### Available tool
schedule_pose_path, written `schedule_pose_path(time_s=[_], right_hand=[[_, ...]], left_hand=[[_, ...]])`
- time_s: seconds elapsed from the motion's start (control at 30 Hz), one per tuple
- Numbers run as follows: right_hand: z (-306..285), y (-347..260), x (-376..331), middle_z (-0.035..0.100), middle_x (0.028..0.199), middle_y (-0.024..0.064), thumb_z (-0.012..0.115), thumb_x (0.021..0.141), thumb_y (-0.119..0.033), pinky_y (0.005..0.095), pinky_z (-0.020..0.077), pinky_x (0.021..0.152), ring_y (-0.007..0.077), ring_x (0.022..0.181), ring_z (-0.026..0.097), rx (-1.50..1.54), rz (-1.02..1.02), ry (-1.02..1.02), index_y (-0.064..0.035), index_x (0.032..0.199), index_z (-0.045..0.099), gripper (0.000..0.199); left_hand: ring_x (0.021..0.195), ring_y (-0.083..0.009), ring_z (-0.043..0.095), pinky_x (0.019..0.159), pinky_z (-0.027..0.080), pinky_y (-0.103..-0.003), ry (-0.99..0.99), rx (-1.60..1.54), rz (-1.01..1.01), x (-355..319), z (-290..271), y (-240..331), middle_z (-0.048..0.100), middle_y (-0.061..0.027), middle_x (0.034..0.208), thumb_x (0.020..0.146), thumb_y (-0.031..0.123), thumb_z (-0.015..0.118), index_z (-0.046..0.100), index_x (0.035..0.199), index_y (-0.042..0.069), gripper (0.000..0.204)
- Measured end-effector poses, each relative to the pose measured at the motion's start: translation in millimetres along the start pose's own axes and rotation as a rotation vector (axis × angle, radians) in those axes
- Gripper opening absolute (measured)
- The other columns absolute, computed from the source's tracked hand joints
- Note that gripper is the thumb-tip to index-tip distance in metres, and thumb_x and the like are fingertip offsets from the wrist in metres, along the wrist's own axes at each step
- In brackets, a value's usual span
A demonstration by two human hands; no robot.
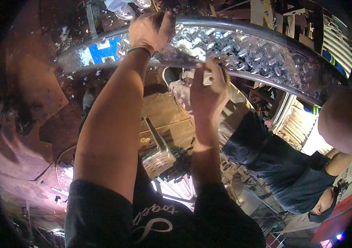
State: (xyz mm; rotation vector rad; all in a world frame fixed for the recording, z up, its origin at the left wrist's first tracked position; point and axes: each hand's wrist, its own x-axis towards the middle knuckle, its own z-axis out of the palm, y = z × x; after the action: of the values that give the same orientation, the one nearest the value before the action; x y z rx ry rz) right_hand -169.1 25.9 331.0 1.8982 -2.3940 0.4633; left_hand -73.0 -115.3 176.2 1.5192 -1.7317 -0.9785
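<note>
Ahead of me a long curved trough (263, 31) with dark rounded rails runs from left to right. Many small shiny metal pieces (246, 51) lie along it, and a blue and white patch (103, 51) shows at its left end. My left hand (151, 31), reaching across the trough, is closed at the far rail; its fingertips are hidden. By the near rail my right hand (210, 89) is slightly blurred, with its fingers curled together. What it holds, if anything, cannot be made out. A pale crumpled cloth or bag (180, 93) lies just left of it.
At the right a person in a dark shirt (285, 165) stands close to the trough, near a large rounded tan shape (343, 120). Below my arms are a metal piece with a long handle-like bar (159, 159), a bundle of bright metal strips (178, 188) and brown sheeting (163, 113).
</note>
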Motion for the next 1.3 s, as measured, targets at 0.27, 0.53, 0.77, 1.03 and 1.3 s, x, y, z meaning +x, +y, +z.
schedule_pose_path(time_s=[0.27,0.53,0.77,1.03,1.3], right_hand=[[-10,13,30,0.065,0.086,0.0091,0.069,0.086,-0.015,0.0412,0.0567,0.067,0.0293,0.078,0.069,-0.368,-0.320,-0.108,-0.0080,0.088,0.071,0.007],[-7,7,40,0.059,0.084,0.0071,0.068,0.080,-0.015,0.0383,0.0561,0.063,0.0258,0.073,0.067,-0.714,-0.531,-0.169,-0.0087,0.081,0.061,0.009],[4,16,41,0.058,0.083,0.0049,0.066,0.080,-0.016,0.0339,0.0549,0.064,0.0209,0.067,0.065,-0.937,-0.585,-0.117,-0.0101,0.080,0.058,0.011],[-13,26,49,0.061,0.088,0.0097,0.064,0.091,-0.015,0.0412,0.0554,0.066,0.0302,0.075,0.068,-0.466,-0.587,-0.197,-0.0086,0.089,0.060,0.008],[-26,36,46,0.066,0.093,0.0132,0.071,0.089,-0.008,0.0426,0.0553,0.081,0.0316,0.085,0.068,-0.165,-0.501,-0.222,-0.0045,0.107,0.072,0.018]], left_hand=[[0.081,-0.0428,0.070,0.075,0.055,-0.054,0.016,-0.062,0.008,-2,2,-2,0.073,-0.0154,0.080,0.099,0.052,0.045,0.074,0.089,0.015,0.048],[0.083,-0.0439,0.068,0.077,0.053,-0.051,0.071,-0.120,0.061,-3,-10,3,0.073,-0.0204,0.084,0.094,0.042,0.057,0.075,0.083,0.010,0.039],[0.082,-0.0433,0.068,0.078,0.051,-0.053,0.164,-0.128,0.022,-5,-7,4,0.072,-0.0203,0.082,0.092,0.039,0.058,0.073,0.079,0.010,0.036],[0.081,-0.0427,0.068,0.079,0.051,-0.052,0.178,-0.150,0.077,-2,-8,4,0.072,-0.0186,0.080,0.093,0.037,0.056,0.073,0.077,0.009,0.036],[0.083,-0.0427,0.069,0.079,0.052,-0.052,0.113,-0.188,0.010,-4,-14,9,0.072,-0.0180,0.080,0.095,0.038,0.055,0.072,0.077,0.008,0.039]])
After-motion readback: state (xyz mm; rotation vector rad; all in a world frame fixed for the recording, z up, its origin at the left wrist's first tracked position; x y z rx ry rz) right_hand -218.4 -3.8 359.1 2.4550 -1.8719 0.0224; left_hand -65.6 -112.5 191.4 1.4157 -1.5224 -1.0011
